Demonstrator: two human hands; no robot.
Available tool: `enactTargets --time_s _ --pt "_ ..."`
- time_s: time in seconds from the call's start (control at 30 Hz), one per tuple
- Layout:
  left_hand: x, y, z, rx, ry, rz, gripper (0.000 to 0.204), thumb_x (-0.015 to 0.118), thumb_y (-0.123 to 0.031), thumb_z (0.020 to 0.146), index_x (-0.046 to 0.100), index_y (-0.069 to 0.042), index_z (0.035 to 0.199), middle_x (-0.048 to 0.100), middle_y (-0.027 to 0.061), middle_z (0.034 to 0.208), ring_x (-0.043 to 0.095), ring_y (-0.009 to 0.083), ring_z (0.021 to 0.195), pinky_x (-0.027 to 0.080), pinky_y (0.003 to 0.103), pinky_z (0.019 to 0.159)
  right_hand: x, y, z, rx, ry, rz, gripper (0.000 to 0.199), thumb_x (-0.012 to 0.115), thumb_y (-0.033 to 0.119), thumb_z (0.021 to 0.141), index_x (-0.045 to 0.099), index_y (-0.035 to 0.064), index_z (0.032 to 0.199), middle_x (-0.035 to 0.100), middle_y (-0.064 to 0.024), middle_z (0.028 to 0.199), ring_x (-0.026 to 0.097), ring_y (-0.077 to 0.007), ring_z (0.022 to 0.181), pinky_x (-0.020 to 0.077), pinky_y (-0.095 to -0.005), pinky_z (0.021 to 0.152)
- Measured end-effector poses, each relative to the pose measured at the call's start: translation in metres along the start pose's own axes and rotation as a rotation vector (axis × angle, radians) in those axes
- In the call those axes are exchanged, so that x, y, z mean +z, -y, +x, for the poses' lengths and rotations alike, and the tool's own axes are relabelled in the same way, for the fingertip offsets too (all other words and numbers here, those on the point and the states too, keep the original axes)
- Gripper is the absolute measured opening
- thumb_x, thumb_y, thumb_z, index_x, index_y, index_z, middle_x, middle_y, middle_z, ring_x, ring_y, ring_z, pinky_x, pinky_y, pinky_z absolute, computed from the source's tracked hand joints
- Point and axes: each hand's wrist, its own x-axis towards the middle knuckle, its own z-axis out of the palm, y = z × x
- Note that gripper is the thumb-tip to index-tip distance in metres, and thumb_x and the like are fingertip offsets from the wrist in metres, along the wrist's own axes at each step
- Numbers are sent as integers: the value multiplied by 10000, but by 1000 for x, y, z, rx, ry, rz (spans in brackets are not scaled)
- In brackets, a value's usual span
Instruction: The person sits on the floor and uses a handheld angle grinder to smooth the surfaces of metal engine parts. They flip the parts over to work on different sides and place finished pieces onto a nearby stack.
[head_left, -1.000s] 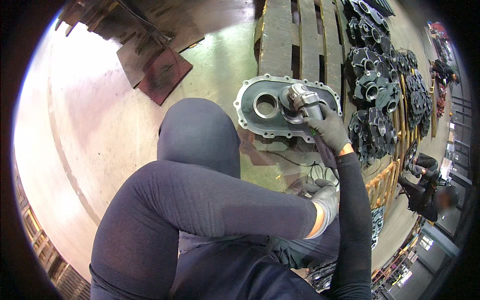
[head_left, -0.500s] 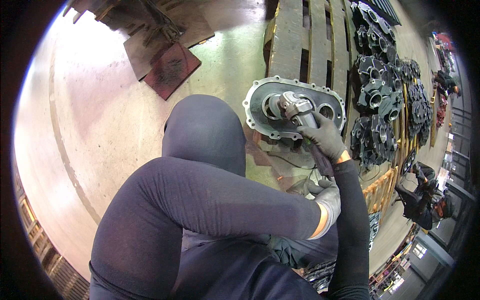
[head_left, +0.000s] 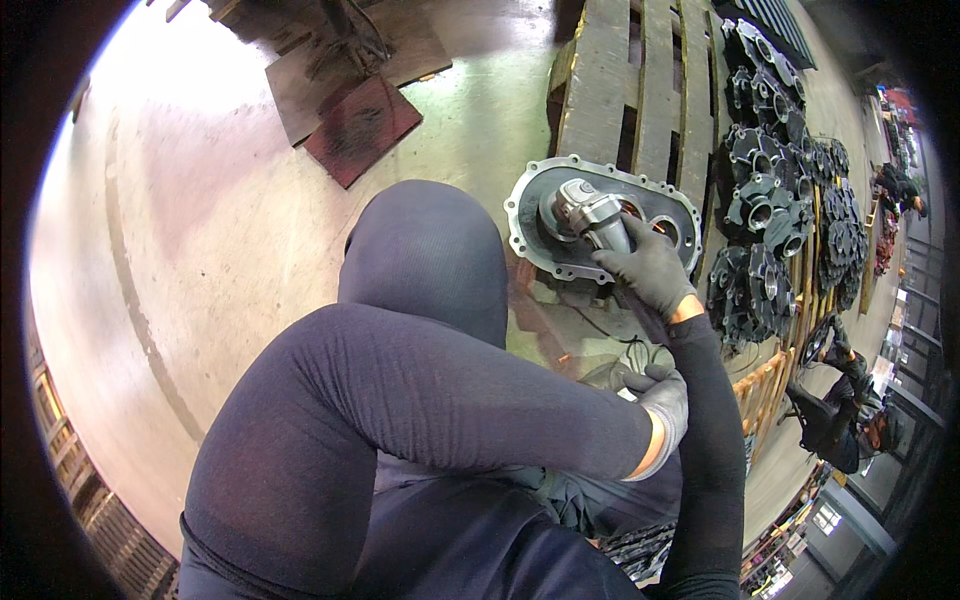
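My right hand (head_left: 655, 272), in a dark work glove, is wrapped round the body of a grey angle grinder (head_left: 597, 214). The grinder's head sits over a round bore in an oval metal housing cover (head_left: 535, 252) with bolt holes along its flange. An orange glint shows in the bore at its right. Below, my left hand (head_left: 662, 402), in a grey glove, has its fingers curled beside my right forearm. What it grips is hidden; a cable (head_left: 637, 348) loops next to it. The grinder's rear end is covered by my right arm.
The cover lies at the near end of a wooden pallet (head_left: 600, 100). Stacked dark castings (head_left: 760, 200) stand to the right. A reddish square plate (head_left: 362, 132) is on the floor at the far left. Another person (head_left: 840, 410) is at the right. My dark-clothed knee (head_left: 425, 255) rises centrally.
The grinder's head has shifted slightly toward the left end of the cover and turned a little, with my right hand following. The whole view has drifted slightly.
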Motion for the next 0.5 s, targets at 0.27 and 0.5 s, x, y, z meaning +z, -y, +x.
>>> enactTargets --time_s 0.27,0.5 --pt "-3 6 -6 68 58 12 289 766 -213 890 826 -75 1137 805 93 938 781 308 810 633 490 675 13 2 -3 -184 -25 -325 737 826 427 871 579 105 1486 762 -260 1160 737 -452 1099 574 -519 968" --pt "6 -5 3 14 7 -66 273 745 -220 907 843 -92 1128 816 94 973 785 306 833 635 477 686 7 14 -23 -185 82 -456 816 851 406 859 525 92 1539 759 -245 1169 747 -419 1085 588 -505 933"
